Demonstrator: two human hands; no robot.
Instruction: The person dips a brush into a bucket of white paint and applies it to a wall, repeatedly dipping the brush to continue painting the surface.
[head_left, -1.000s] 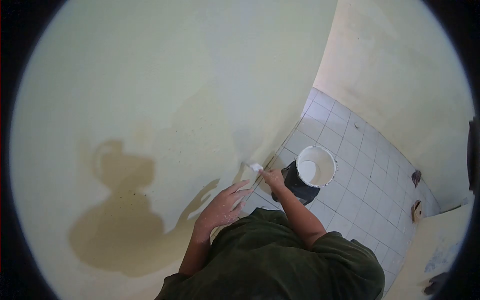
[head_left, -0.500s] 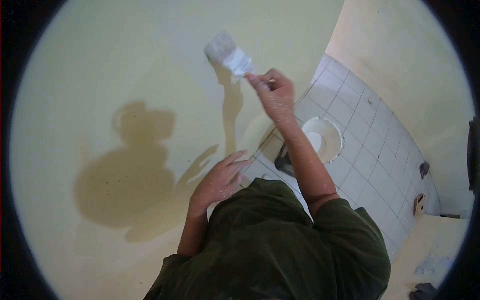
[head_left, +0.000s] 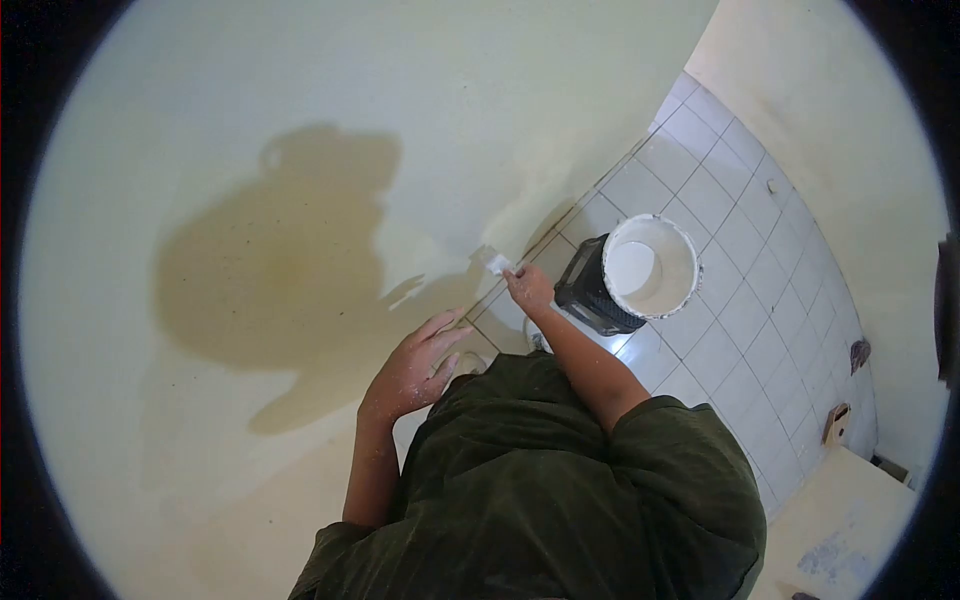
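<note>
A paintbrush [head_left: 494, 260] with white-smeared sides is gripped by its handle in my right hand [head_left: 531, 289]. Its bristles reach the lower part of the pale yellow wall [head_left: 480, 110], left of the floor edge. My left hand [head_left: 408, 368], flecked with white, hangs with fingers spread and holds nothing; it overlaps the lower wall in this view. Right of my right hand, a white bucket [head_left: 692, 262] with pale paint in it sits on a black crate-like stand [head_left: 590, 290].
White floor tiles [head_left: 745, 270] run along the wall to a second wall [head_left: 840, 140] at right. A light wooden piece [head_left: 837, 424] and a dark crumpled item [head_left: 859, 356] lie at the floor's right edge. My shadow [head_left: 270, 260] falls on the painted wall.
My right hand has brought the paintbrush down from high on the wall to its lower part. My left hand has shifted slightly left and down. More of the bucket and stand shows.
</note>
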